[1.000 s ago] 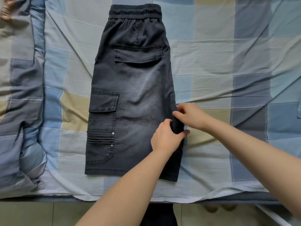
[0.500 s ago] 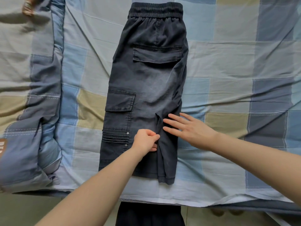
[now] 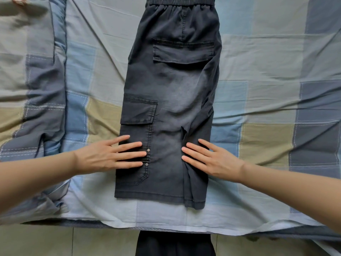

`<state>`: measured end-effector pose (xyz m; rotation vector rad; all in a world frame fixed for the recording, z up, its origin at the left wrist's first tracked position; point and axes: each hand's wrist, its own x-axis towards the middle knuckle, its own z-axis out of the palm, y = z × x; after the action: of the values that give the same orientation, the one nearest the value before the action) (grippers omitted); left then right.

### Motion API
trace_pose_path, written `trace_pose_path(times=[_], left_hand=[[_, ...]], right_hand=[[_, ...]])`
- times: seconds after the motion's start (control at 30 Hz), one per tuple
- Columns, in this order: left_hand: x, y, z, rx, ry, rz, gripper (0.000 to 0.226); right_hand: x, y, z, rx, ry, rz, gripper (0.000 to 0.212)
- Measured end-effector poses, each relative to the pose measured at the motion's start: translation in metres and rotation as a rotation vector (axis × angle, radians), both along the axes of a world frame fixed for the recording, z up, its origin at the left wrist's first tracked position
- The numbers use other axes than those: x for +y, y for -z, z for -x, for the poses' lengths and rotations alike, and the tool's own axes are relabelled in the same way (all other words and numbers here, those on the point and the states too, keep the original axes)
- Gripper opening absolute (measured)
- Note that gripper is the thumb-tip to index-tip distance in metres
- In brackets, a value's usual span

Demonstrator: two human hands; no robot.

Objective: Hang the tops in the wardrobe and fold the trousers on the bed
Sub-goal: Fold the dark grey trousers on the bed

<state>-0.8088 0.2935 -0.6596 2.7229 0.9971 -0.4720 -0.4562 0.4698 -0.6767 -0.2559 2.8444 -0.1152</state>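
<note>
- We are in the folding step: the dark grey cargo shorts with flap pockets (image 3: 171, 100) lie folded lengthwise, one leg over the other, on the bed with the blue, grey and tan checked sheet (image 3: 276, 89).
- The shorts run away from us, elastic waistband at the far edge of view, hems near the bed's near edge, about in the middle of the sheet.
- Our left hand (image 3: 108, 156) lies flat, fingers straight and spread, on the side cargo pocket near the studs; nothing is held in its grip.
- Our right hand (image 3: 212, 159) is flat too, fingers straight, pressing the right-hand edge where the cloth bunches in a ridge; its grip holds nothing either.
- We judge this a smoothing pass before the crosswise fold.
- Next, we reckon, that ridge on the right wants flattening, then both hands take the hems and carry them far, up to the waistband.
- The cloth looks washed-out and paler through the middle, darker at the hems, and the lower layer pokes out past the near right corner.
- A rumpled quilt in the same check (image 3: 36, 89) lies along the left.
</note>
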Motion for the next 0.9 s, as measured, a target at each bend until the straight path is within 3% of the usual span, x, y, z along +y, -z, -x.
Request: trace_pose_path(times=[0.3,0.4,0.47,0.53,0.57,0.6,0.67,0.77,0.9], left_hand=[[0.012,0.022,-0.003,-0.045,-0.034,0.093,0.072],[0.005,0.013,-0.005,-0.120,-0.179,0.217,0.067],[0.000,0.008,-0.010,-0.298,-0.456,0.469,0.065],[0.010,-0.006,-0.014,-0.689,-0.984,0.763,0.042],[0.021,-0.010,-0.016,-0.884,-1.297,0.805,0.024],[0.034,-0.012,-0.015,-1.004,-1.592,0.775,0.021],[0.057,-0.008,-0.011,-1.091,-1.967,0.660,0.031],[0.076,-0.001,-0.011,-1.128,-2.098,0.544,0.019],[0.066,0.004,-0.016,-1.057,-1.960,0.368,0.014]], right_hand=[[0.000,0.009,-0.003,-0.198,0.032,0.156,0.065],[0.002,-0.004,0.004,-0.342,0.201,0.492,0.079],[0.004,-0.013,0.008,-0.390,0.552,0.925,0.074],[0.019,-0.022,0.019,-0.290,1.059,1.260,0.039],[0.029,-0.023,0.024,-0.207,1.300,1.391,0.029],[0.038,-0.022,0.029,-0.142,1.500,1.477,0.025],[0.053,-0.018,0.039,-0.055,1.795,1.531,0.023],[0.064,-0.011,0.051,-0.013,1.920,1.407,0.026],[0.060,-0.012,0.044,0.076,1.792,1.344,0.028]])
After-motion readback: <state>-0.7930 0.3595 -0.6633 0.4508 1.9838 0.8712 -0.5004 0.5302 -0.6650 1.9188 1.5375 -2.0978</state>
